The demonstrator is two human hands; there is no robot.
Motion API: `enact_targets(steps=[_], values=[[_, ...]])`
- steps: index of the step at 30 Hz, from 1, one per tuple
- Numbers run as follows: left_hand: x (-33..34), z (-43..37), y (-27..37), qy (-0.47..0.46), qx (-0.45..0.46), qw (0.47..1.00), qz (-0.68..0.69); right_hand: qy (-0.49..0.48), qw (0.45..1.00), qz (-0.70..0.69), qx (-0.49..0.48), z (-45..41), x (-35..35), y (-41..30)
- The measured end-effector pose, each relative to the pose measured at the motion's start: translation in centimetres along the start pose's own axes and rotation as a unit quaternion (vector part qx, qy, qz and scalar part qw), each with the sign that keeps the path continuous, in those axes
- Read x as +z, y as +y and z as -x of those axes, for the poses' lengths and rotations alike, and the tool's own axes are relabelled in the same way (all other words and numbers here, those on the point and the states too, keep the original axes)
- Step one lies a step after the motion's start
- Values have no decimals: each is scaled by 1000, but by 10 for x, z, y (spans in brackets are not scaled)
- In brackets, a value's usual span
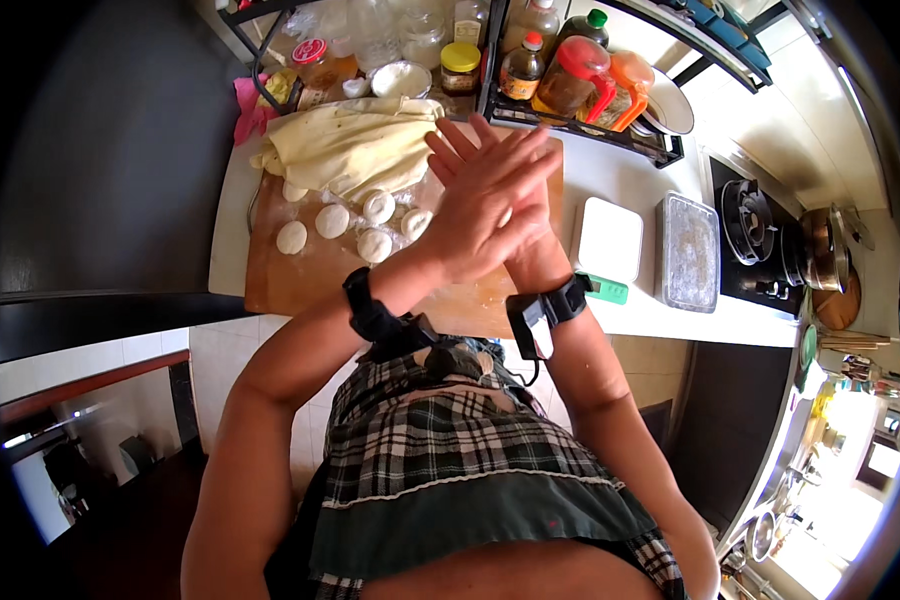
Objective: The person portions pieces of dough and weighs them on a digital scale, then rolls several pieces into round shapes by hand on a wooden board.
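Note:
My left hand (480,202) lies across my right hand (536,225), palms facing, above a wooden board (307,277). A small pale piece of dough (505,217) shows between them, mostly hidden. The fingers of both hands are stretched out. To the left, several floured dough rounds lie on the board, among them a plain one (292,238) and one with a dented middle (379,207). A pale yellow cloth (360,146) covers the back of the board and partly hides another round. Loose flour is scattered around the rounds.
Right of the board are a kitchen scale (610,240), a clear lidded container (688,251) and a gas stove (748,221). Behind stand a bowl of white powder (401,79), a yellow-lidded jar (460,67) and a black rack (585,127) with oil jugs (570,79). A dark panel (112,165) rises at left.

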State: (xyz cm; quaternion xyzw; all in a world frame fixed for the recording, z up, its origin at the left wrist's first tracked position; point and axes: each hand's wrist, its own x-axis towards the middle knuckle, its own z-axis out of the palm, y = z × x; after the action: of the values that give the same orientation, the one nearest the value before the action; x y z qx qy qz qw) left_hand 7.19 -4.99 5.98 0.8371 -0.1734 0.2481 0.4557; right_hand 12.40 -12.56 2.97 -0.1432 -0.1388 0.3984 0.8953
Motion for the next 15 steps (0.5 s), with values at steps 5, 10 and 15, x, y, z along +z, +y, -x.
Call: enact_targets(steps=[5,10,15], values=[[-41,-30,-16,84,33,990,-108,47,985,166,15,-8,32,18],[-17,5,14,-8,64,993,-95,26,997,34,58,0,40,-6],[-41,-36,3,125,27,988,-88,6,995,98,34,-1,45,16]])
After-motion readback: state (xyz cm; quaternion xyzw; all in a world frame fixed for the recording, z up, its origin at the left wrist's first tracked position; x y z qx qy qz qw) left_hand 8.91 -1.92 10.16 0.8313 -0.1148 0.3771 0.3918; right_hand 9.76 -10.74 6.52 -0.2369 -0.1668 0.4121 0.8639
